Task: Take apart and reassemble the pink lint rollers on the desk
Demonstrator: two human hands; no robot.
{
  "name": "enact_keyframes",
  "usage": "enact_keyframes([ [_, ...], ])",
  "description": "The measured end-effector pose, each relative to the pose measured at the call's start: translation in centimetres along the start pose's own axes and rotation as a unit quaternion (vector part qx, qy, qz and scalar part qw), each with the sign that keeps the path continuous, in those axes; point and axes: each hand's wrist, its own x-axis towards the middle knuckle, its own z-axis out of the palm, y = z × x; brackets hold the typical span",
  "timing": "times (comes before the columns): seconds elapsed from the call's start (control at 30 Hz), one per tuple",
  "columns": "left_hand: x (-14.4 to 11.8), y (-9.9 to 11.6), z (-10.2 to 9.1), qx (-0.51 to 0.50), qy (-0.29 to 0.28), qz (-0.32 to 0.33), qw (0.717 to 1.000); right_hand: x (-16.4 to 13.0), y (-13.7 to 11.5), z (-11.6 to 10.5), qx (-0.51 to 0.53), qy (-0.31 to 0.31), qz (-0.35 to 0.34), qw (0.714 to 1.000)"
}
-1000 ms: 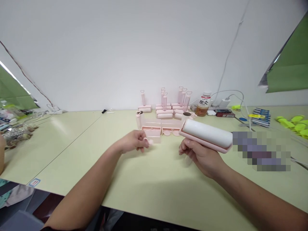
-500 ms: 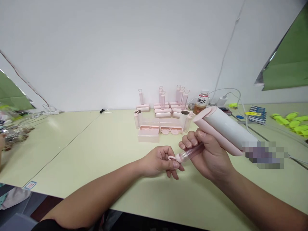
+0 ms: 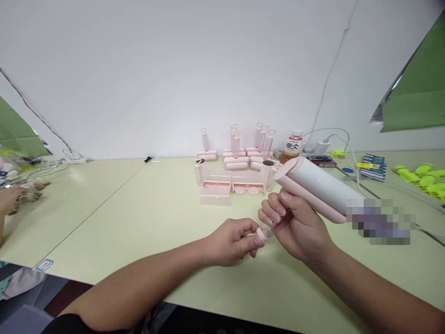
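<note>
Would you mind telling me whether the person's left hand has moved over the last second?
Yes. The left hand has come toward the person and rightward, away from the pink rectangular plastic tray, and now pinches the pink end cap of the lint roller's clear handle.

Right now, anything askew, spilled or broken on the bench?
Nothing stands out. The right hand holds the lint roller intact, the left hand pinches the cap at its handle end, and the bottle stands upright.

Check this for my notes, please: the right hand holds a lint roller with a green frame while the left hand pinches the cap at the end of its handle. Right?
Not quite. In the head view the lint roller has a pink frame, not green. The rest holds: the right hand holds it, and the left hand pinches the cap at the handle's end.
</note>
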Motion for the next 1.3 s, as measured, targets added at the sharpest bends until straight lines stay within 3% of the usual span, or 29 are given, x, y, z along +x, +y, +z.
enact_keyframes([
  [0.23, -0.1, 0.1, 0.5, 0.087, 0.054, 0.050, 0.993, -0.2, 0.0, 0.7, 0.025, 0.028, 0.000, 0.999],
  [0.4, 0.0, -0.1, 1.5, 0.106, 0.057, 0.039, 0.992, -0.2, 0.4, 0.9, 0.055, 0.036, -0.007, 0.998],
  [0.77, -0.5, 1.1, 2.3, 0.082, 0.090, 0.032, 0.992, -0.4, 0.1, 1.2, 0.043, -0.001, -0.048, 0.998],
  [0.97, -0.5, 0.6, 2.8, 0.029, 0.093, 0.038, 0.994, -0.6, 0.3, 1.5, 0.085, 0.007, -0.032, 0.996],
  [1.1, 0.3, 0.2, 1.4, 0.076, 0.053, 0.060, 0.994, -0.8, 1.7, 1.1, 0.044, 0.019, -0.054, 0.997],
  [1.17, 0.6, 0.5, -0.2, 0.151, 0.015, 0.066, 0.986, -0.9, 2.2, 0.6, -0.009, 0.008, -0.049, 0.999],
  [1.23, 0.7, 0.9, -2.2, 0.275, 0.017, 0.086, 0.957, -0.8, 2.4, -0.1, -0.058, -0.008, -0.010, 0.998],
  [1.3, 0.6, 1.4, -4.3, 0.398, 0.078, 0.112, 0.907, -0.5, 2.2, -0.8, -0.112, -0.010, 0.036, 0.993],
])
